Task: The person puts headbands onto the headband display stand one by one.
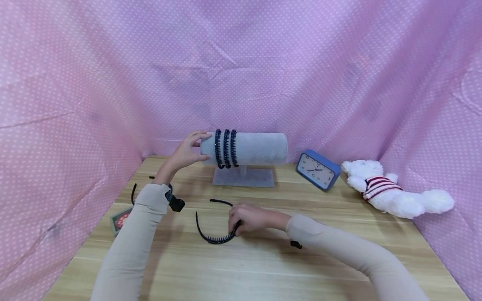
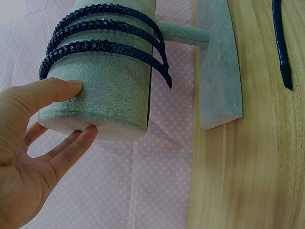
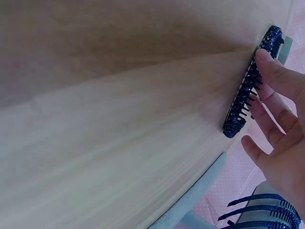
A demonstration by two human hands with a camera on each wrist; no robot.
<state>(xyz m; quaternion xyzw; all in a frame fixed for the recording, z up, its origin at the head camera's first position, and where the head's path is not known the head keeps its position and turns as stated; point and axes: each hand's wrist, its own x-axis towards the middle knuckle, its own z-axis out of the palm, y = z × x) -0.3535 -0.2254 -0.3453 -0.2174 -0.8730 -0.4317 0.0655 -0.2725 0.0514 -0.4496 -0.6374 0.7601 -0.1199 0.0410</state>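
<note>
A grey, fabric-covered roll on a stand [image 1: 260,147] carries three dark, toothed headbands [image 1: 226,149] near its left end. My left hand [image 1: 187,151] holds that end; in the left wrist view the thumb lies on its side and the fingertips [image 2: 89,133] touch the round end face. My right hand [image 1: 248,218] pinches another dark, beaded headband [image 1: 218,241] low over the wooden table, its open side facing left. In the right wrist view this headband [image 3: 248,88] is seen nearly edge-on between thumb and fingers, its teeth towards the fingers.
Partly hidden behind the left forearm lie another dark headband [image 1: 133,194] and a flat item with a red picture [image 1: 121,218]. Right of the stand are a blue clock [image 1: 318,170] and a white plush toy [image 1: 399,194]. Pink dotted cloth [image 1: 241,62] hangs around the table.
</note>
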